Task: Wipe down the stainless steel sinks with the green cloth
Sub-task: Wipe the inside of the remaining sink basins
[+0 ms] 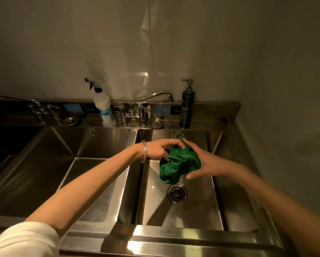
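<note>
Two hands on one green cloth (179,164), held bunched up over the right basin (196,216), just above and behind its drain strainer (177,193). Can't tell if the cloth's lower edge touches the basin floor.

Left to right:
- Far left: a darker basin (22,164), mostly in shadow, with a tap set (42,110) and a round metal plug (71,121) on the back ledge.
- White sleeve (24,240) at bottom left; bare left forearm crosses over the middle basin (92,173) and the divider.
- Spray bottle (103,106), white with blue trigger, upright on the back ledge behind the middle basin.
- Bangles (144,151) on the left wrist.
- Left hand (159,150): fingers pinched on the cloth's top-left edge.
- Swivel faucet (148,101) between the middle and right basins, spout pointing right; second metal plug (156,123) beside its base.
- Right hand (205,162): cupped round the cloth's right side, thumb under, fingers over the top.
- Dark pump bottle (187,108) upright on the ledge behind the right basin.
- Right basin: overflow hole (179,135) in the back wall.
</note>
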`<state>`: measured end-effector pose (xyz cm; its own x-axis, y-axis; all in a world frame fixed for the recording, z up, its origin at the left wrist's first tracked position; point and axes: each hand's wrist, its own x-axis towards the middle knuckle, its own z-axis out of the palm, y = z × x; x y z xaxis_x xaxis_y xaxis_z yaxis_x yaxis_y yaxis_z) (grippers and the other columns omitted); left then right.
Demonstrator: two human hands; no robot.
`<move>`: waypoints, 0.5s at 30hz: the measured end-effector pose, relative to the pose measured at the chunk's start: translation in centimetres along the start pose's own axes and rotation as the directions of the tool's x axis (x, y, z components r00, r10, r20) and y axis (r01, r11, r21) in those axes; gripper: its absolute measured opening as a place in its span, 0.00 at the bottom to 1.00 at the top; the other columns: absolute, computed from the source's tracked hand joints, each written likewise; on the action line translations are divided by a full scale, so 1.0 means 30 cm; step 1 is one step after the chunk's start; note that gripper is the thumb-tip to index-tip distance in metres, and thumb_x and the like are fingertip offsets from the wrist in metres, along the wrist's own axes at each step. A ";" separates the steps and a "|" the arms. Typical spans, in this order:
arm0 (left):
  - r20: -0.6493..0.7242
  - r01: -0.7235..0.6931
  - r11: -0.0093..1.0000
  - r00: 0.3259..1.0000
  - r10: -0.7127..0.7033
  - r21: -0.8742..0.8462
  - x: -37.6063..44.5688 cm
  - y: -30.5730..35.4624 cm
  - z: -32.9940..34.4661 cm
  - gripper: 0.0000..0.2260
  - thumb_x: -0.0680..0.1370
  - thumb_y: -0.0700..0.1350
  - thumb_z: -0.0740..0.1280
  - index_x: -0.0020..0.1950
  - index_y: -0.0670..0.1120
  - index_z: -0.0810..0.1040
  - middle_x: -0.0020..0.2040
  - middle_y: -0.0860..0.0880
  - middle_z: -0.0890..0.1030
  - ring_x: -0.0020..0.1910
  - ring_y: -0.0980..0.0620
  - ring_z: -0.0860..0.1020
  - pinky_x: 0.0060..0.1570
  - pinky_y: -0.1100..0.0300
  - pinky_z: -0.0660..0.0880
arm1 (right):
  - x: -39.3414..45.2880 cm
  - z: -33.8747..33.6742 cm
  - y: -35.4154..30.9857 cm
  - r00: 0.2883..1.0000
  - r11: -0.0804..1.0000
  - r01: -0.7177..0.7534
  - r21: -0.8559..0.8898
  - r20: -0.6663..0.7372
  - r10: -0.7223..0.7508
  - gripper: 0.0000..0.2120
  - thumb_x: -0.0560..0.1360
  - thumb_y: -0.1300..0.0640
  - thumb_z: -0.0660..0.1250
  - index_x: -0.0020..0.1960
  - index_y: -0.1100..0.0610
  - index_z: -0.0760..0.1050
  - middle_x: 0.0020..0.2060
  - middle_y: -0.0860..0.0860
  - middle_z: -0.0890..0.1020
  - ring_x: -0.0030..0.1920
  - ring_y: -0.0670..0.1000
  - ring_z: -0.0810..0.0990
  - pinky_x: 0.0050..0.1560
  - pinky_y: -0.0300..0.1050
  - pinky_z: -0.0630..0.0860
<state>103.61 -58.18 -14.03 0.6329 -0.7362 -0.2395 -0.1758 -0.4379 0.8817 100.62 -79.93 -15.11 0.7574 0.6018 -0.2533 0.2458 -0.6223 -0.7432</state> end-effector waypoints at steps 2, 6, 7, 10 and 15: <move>-0.057 -0.014 0.989 0.998 0.006 -0.144 -0.016 0.019 -0.004 0.23 0.69 0.34 0.64 0.59 0.55 0.72 0.63 0.45 0.71 0.64 0.43 0.71 0.59 0.43 0.74 | 0.009 -0.012 -0.016 0.994 1.000 -0.018 -0.004 -0.112 0.017 0.43 0.67 0.54 0.76 0.73 0.53 0.53 0.65 0.50 0.71 0.65 0.48 0.71 0.64 0.41 0.69; -0.170 0.048 0.847 0.972 -0.162 -0.530 -0.025 0.006 -0.004 0.21 0.74 0.36 0.62 0.62 0.55 0.71 0.63 0.42 0.72 0.61 0.40 0.73 0.59 0.44 0.73 | 0.010 -0.068 -0.023 0.969 0.994 -0.078 0.075 -0.228 0.093 0.25 0.74 0.54 0.69 0.68 0.52 0.64 0.58 0.51 0.78 0.59 0.51 0.76 0.60 0.46 0.73; -0.200 0.057 0.778 0.952 -0.231 -0.625 -0.024 0.003 0.001 0.17 0.76 0.37 0.61 0.61 0.53 0.72 0.62 0.41 0.73 0.58 0.41 0.75 0.61 0.42 0.71 | 0.010 -0.081 -0.027 0.964 0.987 -0.093 0.128 -0.237 0.121 0.23 0.74 0.54 0.68 0.67 0.51 0.66 0.57 0.50 0.78 0.57 0.50 0.76 0.59 0.45 0.73; -0.196 0.115 0.569 0.869 -0.455 -0.814 -0.040 -0.023 -0.019 0.14 0.81 0.50 0.55 0.60 0.43 0.74 0.62 0.40 0.75 0.52 0.45 0.77 0.60 0.47 0.72 | 0.013 -0.110 -0.049 0.954 0.946 -0.100 0.310 -0.241 0.180 0.15 0.74 0.58 0.68 0.58 0.46 0.72 0.52 0.48 0.80 0.52 0.48 0.78 0.55 0.44 0.74; -0.187 0.095 0.534 0.873 -0.451 -0.840 -0.156 -0.004 -0.060 0.18 0.75 0.54 0.64 0.59 0.44 0.75 0.51 0.45 0.83 0.46 0.47 0.83 0.41 0.55 0.81 | 0.032 -0.162 -0.072 0.976 0.882 -0.072 0.465 -0.151 0.159 0.11 0.73 0.60 0.67 0.52 0.46 0.74 0.49 0.48 0.81 0.48 0.46 0.80 0.44 0.38 0.76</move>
<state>102.03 -53.74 -12.26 0.7727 -0.3488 -0.5304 0.6003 0.1297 0.7892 103.75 -80.43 -10.73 0.8696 0.4122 -0.2719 -0.1188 -0.3598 -0.9254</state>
